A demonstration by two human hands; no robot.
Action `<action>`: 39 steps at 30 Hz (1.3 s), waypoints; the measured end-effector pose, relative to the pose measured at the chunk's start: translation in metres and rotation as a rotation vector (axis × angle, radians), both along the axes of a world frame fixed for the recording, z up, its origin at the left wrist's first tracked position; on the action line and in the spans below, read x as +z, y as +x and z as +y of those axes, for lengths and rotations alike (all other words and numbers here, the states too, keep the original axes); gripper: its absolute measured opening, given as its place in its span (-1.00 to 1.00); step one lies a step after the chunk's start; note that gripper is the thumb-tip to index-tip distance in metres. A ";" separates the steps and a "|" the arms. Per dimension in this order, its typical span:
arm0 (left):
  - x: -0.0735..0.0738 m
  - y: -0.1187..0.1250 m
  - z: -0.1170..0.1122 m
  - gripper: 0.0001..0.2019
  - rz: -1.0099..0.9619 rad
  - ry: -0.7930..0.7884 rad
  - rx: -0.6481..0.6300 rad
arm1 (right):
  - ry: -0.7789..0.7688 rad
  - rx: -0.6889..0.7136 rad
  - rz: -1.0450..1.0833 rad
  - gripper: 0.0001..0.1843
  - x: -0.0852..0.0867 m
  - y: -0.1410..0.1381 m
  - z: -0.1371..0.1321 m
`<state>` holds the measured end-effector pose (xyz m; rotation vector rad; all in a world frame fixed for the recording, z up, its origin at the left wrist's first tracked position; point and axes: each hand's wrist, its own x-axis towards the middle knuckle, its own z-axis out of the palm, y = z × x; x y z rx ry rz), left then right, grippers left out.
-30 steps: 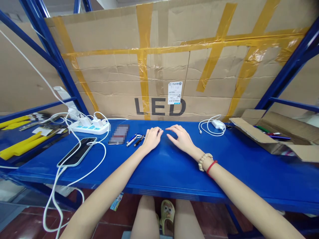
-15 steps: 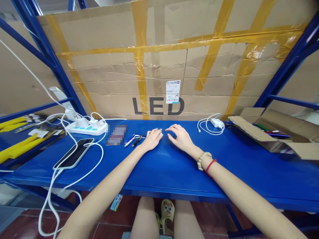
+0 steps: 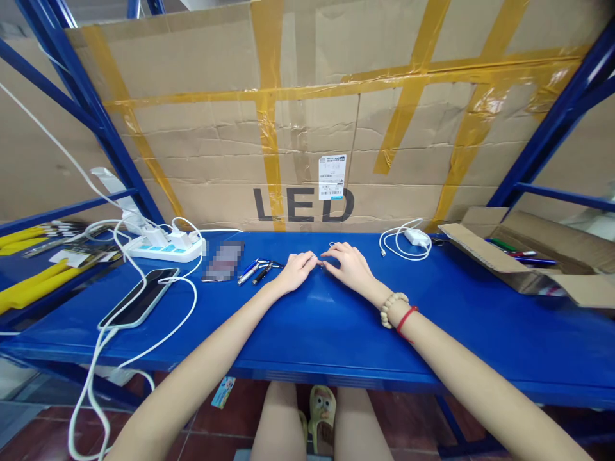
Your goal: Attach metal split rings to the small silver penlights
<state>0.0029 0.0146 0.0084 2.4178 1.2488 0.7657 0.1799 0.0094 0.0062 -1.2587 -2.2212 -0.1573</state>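
Observation:
Over the middle of the blue table (image 3: pixel 317 333), my left hand (image 3: pixel 296 271) is closed, its thumb and fingers pinched on something small I cannot make out. My right hand (image 3: pixel 353 267) faces it, fingers bent and fingertips pinched at a tiny dark piece in the narrow gap between the hands. A small whitish loop (image 3: pixel 332 244) lies just behind my right fingers. To the left of my left hand rest several pens or pen parts, among them a blue pen (image 3: pixel 248 271) and a black pen (image 3: pixel 262 275).
At left are a phone (image 3: pixel 139 298) with white cables, a power strip (image 3: pixel 163 250) and yellow-handled tools (image 3: pixel 33 282). A blurred-out flat item (image 3: pixel 223 261) lies beside the pens. Rightward sit a charger (image 3: pixel 418 239) and an opened carton (image 3: pixel 509 262) with pens. A large cardboard box (image 3: pixel 211 147) stands behind.
My left fingers have drawn together and turned slightly toward the right hand. My right fingers have closed in toward the left fingertips. The whitish loop has come into sight.

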 end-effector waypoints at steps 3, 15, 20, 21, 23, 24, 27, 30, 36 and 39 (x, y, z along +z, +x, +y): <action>0.001 0.001 -0.001 -0.71 -0.086 0.026 0.021 | -0.040 -0.017 -0.035 -0.79 -0.001 0.002 0.000; -0.001 0.001 -0.003 -0.83 -0.094 0.178 0.118 | -0.127 0.022 -0.048 -0.84 -0.003 0.001 0.001; 0.001 -0.001 -0.004 -0.82 0.006 0.239 0.084 | -0.138 0.031 -0.008 -0.88 -0.003 0.001 0.002; 0.001 -0.001 -0.005 -0.82 0.028 0.251 0.075 | -0.140 0.029 0.005 -0.88 -0.003 0.001 0.002; 0.002 -0.002 -0.006 -0.82 0.068 0.271 0.056 | -0.145 0.024 0.025 -0.88 -0.003 0.000 0.003; 0.002 -0.002 -0.007 -0.82 0.082 0.278 0.049 | -0.147 0.021 0.031 -0.89 -0.004 0.000 0.003; 0.003 -0.002 -0.008 -0.81 0.102 0.295 0.041 | -0.156 0.026 0.027 -0.90 -0.004 0.000 0.003; 0.003 -0.002 -0.009 -0.80 0.111 0.307 0.047 | -0.134 0.047 0.015 -0.89 -0.003 0.001 0.002; 0.003 -0.002 -0.009 -0.77 0.125 0.326 0.058 | 0.101 0.068 0.228 -0.79 0.002 0.000 0.000; 0.002 -0.003 -0.008 -0.77 0.128 0.342 0.052 | 0.175 0.134 0.300 -0.77 0.004 -0.002 -0.002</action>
